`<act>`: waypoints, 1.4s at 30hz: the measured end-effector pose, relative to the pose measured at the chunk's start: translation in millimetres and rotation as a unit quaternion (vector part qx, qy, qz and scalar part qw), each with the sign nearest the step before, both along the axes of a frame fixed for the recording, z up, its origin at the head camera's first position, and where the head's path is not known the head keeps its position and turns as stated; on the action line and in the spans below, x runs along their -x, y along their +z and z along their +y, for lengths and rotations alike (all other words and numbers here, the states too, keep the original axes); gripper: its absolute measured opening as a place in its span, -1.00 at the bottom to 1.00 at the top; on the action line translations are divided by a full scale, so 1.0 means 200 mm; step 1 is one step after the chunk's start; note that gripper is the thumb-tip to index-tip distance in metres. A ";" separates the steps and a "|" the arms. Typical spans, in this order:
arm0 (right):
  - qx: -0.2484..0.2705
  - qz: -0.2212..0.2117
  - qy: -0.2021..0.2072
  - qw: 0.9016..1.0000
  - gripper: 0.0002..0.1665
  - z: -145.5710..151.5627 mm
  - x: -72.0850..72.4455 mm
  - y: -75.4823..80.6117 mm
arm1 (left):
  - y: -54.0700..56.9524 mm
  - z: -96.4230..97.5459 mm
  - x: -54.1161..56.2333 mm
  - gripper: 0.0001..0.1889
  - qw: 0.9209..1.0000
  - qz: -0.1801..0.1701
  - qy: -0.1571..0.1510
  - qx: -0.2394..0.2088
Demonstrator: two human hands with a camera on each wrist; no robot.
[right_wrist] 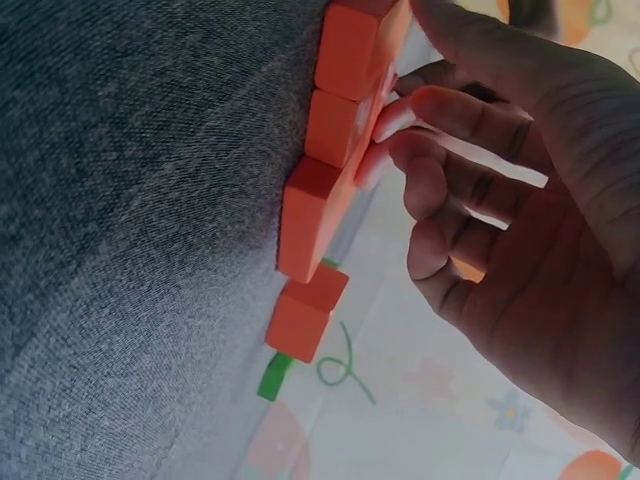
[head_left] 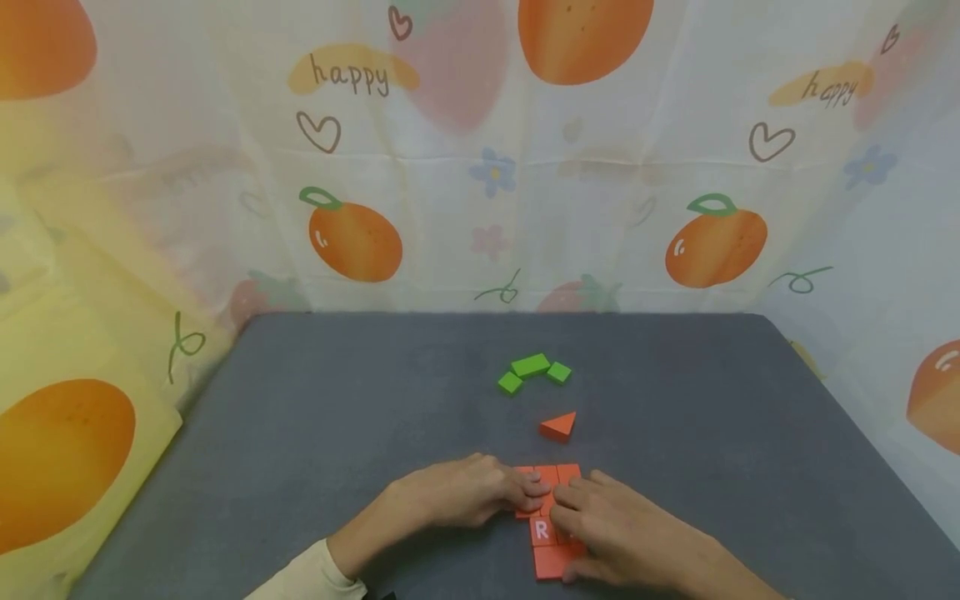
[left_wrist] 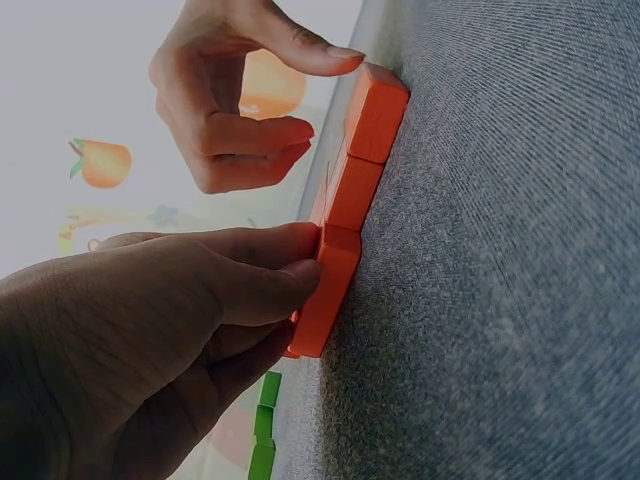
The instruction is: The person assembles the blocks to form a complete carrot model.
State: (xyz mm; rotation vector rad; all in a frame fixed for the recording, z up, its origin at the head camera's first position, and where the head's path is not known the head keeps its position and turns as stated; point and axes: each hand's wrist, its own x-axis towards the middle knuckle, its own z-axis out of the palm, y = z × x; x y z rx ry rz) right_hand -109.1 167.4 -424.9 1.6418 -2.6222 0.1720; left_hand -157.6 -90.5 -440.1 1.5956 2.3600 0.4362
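Flat orange blocks lie fitted together on the grey table. One bears a white letter R [head_left: 542, 530], and a plain orange block [head_left: 553, 563] lies below it. From the left, my left hand [head_left: 468, 492] reaches over the upper blocks. Its fairly straight fingers and thumb touch an orange end block [left_wrist: 332, 290] in the left wrist view. My right hand [head_left: 626, 533] is over the right side, fingers loosely bent, fingertips at the blocks' tops; its thumb is by the bottom block. Both hands hide parts of the blocks, including a second lettered one.
An orange triangular block [head_left: 558, 428] stands a little beyond the fitted blocks. Farther back lie a green rectangular block [head_left: 531, 365] and two small green blocks, one on each side. A fruit-patterned curtain [head_left: 450, 233] hangs behind the grey table [head_left: 337, 400].
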 end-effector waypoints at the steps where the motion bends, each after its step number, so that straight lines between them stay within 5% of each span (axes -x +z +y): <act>1: 0.003 -0.001 0.000 1.000 -0.53 0.00 0.00 0.00 | 0.00 0.00 0.00 -0.65 1.000 -0.001 0.000 -0.002; 14: -0.018 -0.039 -0.009 0.999 -0.61 -0.01 0.03 0.03 | -0.01 0.00 0.00 -0.65 1.000 0.014 -0.001 -0.005; 20: 0.015 0.007 -0.026 1.000 -0.66 0.00 0.07 0.07 | -0.01 0.00 0.00 -0.64 1.000 0.015 -0.004 -0.008; 29: -0.013 0.021 -0.071 0.997 -0.68 -0.01 0.17 0.17 | 0.00 0.00 0.01 -0.66 1.000 0.002 -0.006 -0.004; 42: 0.004 0.015 -0.108 0.994 -0.60 0.05 0.39 0.18 | -0.01 0.00 0.01 -0.63 1.000 0.003 -0.009 0.007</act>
